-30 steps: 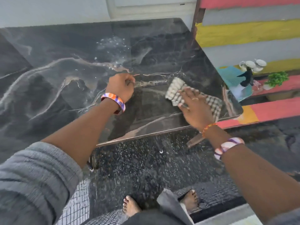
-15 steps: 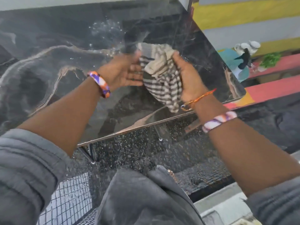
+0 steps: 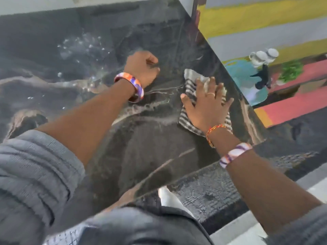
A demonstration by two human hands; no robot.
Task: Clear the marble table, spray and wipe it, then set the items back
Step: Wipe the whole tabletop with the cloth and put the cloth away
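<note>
The dark marble table with pale veins fills most of the view. Spray droplets glisten on its far left part. A striped grey-and-white cloth lies flat near the table's right edge. My right hand presses on the cloth with fingers spread. My left hand rests on the marble to the left of the cloth as a curled fist, holding nothing.
Beyond the table's right edge, on the floor by a striped wall, sit white cups, a dark spray bottle, a teal tray and a green plant. The table's near edge runs diagonally above a dark speckled floor.
Half a second ago both hands held the bunched cloth up above the table. Now the cloth lies flat on the marble under my right hand, and my left hand has let go.
</note>
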